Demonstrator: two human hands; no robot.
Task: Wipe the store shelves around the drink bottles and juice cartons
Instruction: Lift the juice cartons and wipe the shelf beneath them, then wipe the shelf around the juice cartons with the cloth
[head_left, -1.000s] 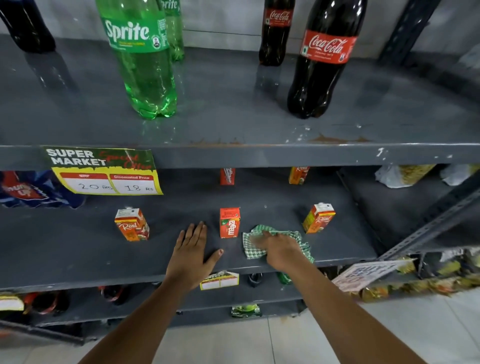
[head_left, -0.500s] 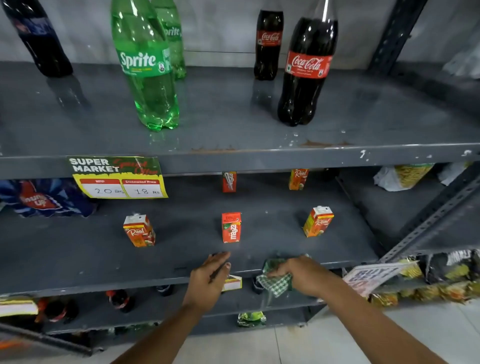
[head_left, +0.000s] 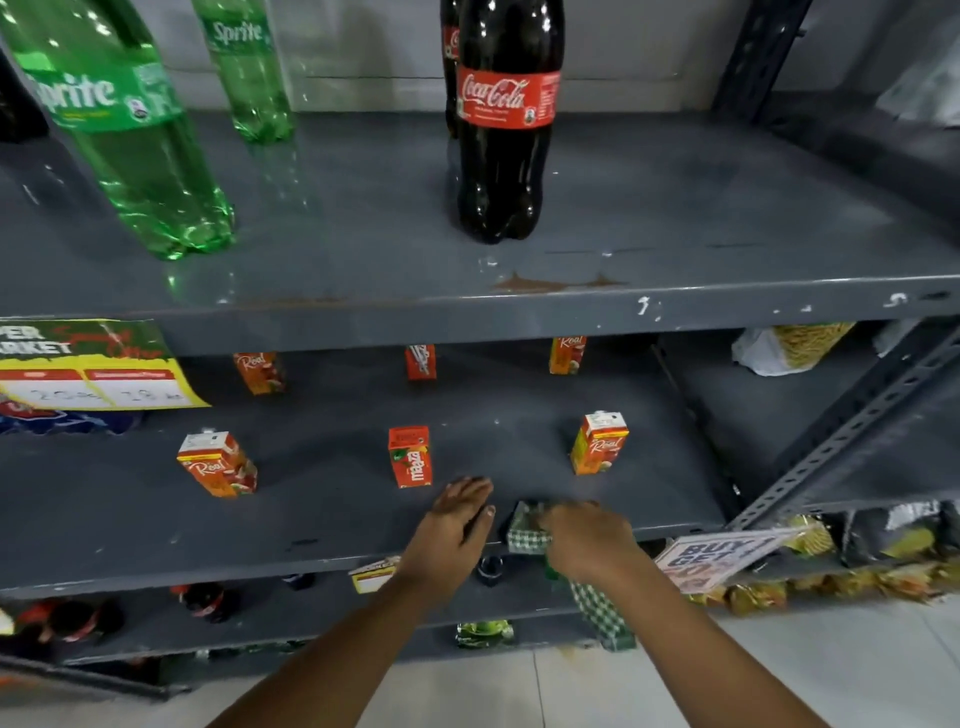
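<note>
The middle shelf (head_left: 322, 519) is being wiped along its front edge, the right hand (head_left: 587, 540) clamping the checked cloth (head_left: 527, 530), the left hand (head_left: 452, 525) resting flat and open; sweeping around the Maaza carton (head_left: 409, 457) likely comes next.

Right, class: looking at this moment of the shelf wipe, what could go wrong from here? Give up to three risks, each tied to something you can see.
1. The right hand works the checked cloth at the middle shelf's front edge; a wide sweep could knock over the light Maaza carton close behind.
2. The cloth's tail hangs below the shelf and might snag the tag clipped there.
3. Leaning on the left hand, flat near the edge, risks a slip.
</note>
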